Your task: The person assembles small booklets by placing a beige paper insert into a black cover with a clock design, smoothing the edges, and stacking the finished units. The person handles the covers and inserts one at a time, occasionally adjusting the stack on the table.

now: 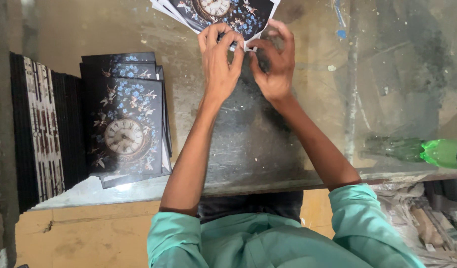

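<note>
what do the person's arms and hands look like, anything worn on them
Both arms are bare from above the elbow down. Short teal-green sleeves end at the upper arms. The left hand and right hand are bare: no gloves, watch or bracelet visible.

Printed sheets (223,12) lie beyond the book stack (126,119), bottle (439,153) far right
</note>
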